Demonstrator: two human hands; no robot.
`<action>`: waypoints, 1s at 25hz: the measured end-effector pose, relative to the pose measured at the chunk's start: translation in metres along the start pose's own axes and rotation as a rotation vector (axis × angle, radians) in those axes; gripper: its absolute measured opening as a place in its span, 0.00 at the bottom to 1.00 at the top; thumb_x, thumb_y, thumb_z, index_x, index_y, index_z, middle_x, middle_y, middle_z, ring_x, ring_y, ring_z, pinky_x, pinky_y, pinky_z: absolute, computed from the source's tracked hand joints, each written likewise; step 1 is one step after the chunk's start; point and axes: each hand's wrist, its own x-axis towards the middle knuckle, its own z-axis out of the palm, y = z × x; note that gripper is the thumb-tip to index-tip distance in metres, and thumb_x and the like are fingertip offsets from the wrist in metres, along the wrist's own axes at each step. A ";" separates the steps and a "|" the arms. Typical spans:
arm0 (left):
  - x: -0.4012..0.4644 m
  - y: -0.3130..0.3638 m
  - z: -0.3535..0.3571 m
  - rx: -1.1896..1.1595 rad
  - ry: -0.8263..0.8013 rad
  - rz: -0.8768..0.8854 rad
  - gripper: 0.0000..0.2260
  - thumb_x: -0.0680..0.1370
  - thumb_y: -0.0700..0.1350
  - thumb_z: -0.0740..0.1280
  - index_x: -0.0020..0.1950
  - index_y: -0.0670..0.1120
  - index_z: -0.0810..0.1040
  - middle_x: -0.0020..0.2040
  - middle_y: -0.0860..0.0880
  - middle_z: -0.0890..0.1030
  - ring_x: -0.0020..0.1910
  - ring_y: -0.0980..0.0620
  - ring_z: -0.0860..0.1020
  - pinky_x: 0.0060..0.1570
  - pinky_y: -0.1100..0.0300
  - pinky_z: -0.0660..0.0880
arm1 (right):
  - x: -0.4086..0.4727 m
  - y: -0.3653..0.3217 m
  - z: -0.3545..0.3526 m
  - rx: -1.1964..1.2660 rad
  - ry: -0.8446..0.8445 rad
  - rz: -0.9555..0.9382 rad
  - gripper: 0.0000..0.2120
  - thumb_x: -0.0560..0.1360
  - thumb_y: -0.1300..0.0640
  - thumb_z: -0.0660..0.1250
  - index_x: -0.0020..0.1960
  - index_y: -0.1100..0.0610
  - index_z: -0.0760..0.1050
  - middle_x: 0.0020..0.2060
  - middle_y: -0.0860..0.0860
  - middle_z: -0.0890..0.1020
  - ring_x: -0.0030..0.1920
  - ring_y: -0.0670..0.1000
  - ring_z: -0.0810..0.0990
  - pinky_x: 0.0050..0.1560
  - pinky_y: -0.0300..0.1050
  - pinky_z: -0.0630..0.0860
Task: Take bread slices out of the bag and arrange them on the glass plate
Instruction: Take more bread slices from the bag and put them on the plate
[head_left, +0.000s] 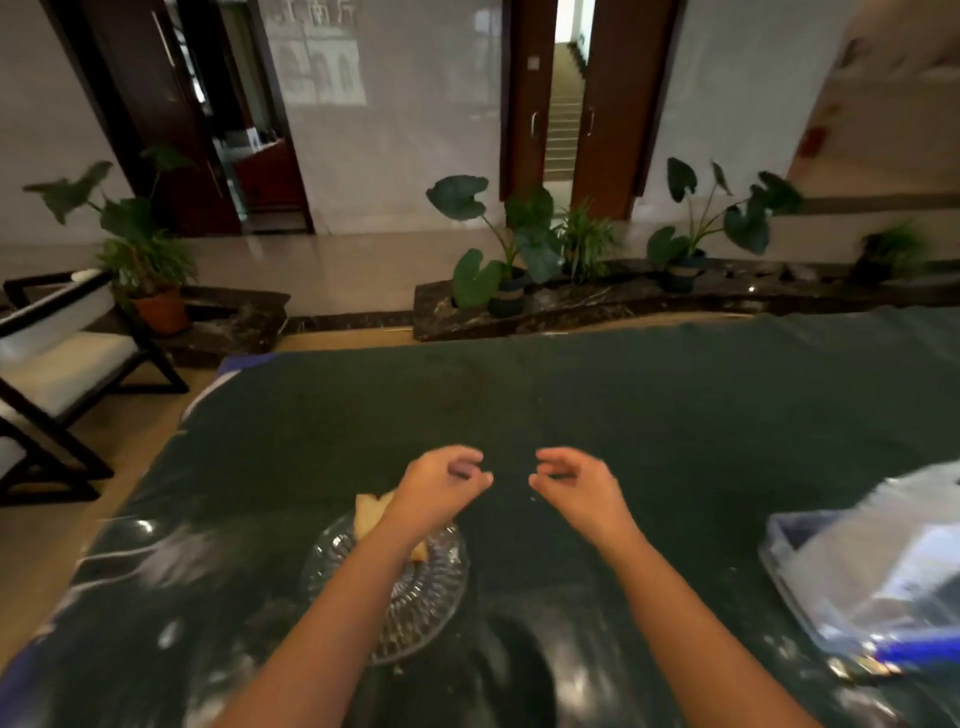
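Observation:
A round cut-glass plate (415, 613) sits on the dark tablecloth near the front, partly under my left forearm. Pale bread slices (369, 512) lie on its far side, mostly hidden by my wrist. The clear bread bag (878, 566) with blue print lies at the right edge of the table. My left hand (441, 486) hovers just beyond the plate, fingers loosely curled, holding nothing. My right hand (576, 486) floats beside it over bare cloth, fingers likewise curled and empty. The view is motion-blurred.
The dark green tablecloth (623, 405) covers the whole table, glossy near the front. A black-framed chair with white cushions (57, 364) stands at the left. Potted plants (509, 249) line a stone ledge beyond the table.

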 end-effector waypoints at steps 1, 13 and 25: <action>-0.007 0.020 0.014 0.006 -0.009 0.035 0.12 0.71 0.44 0.71 0.54 0.44 0.80 0.46 0.45 0.84 0.44 0.55 0.79 0.53 0.63 0.73 | -0.009 0.002 -0.025 -0.008 0.017 -0.020 0.15 0.69 0.60 0.72 0.55 0.58 0.78 0.42 0.50 0.81 0.36 0.42 0.78 0.45 0.37 0.74; -0.097 0.183 0.231 -0.030 -0.138 0.158 0.14 0.72 0.50 0.69 0.57 0.49 0.79 0.49 0.53 0.82 0.46 0.59 0.80 0.43 0.67 0.74 | -0.110 0.092 -0.293 -0.073 0.132 -0.105 0.17 0.70 0.57 0.71 0.58 0.53 0.76 0.47 0.47 0.80 0.43 0.43 0.79 0.42 0.28 0.71; -0.041 0.244 0.349 -0.051 -0.220 0.156 0.14 0.72 0.46 0.70 0.58 0.48 0.78 0.53 0.50 0.81 0.47 0.58 0.79 0.44 0.68 0.75 | -0.058 0.147 -0.404 -0.042 0.084 -0.088 0.16 0.69 0.56 0.72 0.55 0.45 0.75 0.47 0.41 0.80 0.47 0.41 0.80 0.46 0.33 0.76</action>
